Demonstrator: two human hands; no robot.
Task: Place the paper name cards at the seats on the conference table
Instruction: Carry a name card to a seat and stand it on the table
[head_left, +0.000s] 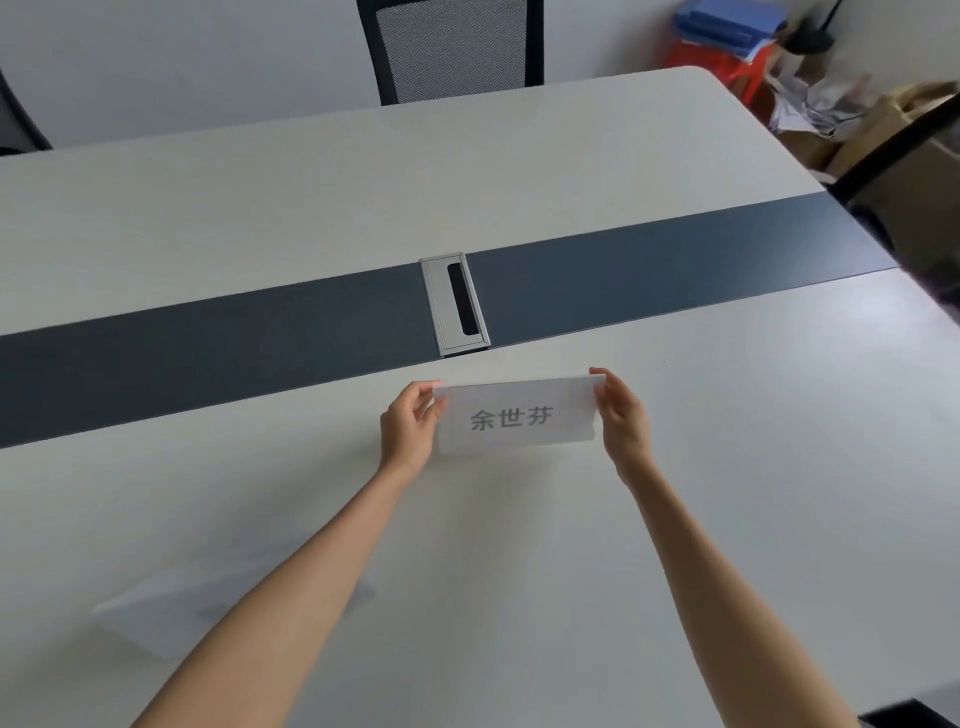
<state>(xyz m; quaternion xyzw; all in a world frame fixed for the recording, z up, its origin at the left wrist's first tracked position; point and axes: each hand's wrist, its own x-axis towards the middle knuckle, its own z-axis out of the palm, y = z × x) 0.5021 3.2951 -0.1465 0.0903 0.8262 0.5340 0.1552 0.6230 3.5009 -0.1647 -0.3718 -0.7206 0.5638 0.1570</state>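
Observation:
A white paper name card (517, 415) with grey printed characters stands on the white conference table (727, 467), just on the near side of the dark centre strip. My left hand (408, 426) pinches its left end and my right hand (621, 415) pinches its right end. The printed face is turned toward me. A second white sheet or folded card (156, 613) lies flat on the table near my left forearm, partly hidden by the arm.
A silver cable hatch (457, 304) sits in the dark strip (208, 348) just beyond the card. A mesh-backed chair (452, 49) stands at the far side. Boxes, papers and a red stool (727, 67) crowd the far right corner. A dark chair back (904, 156) is at the right edge.

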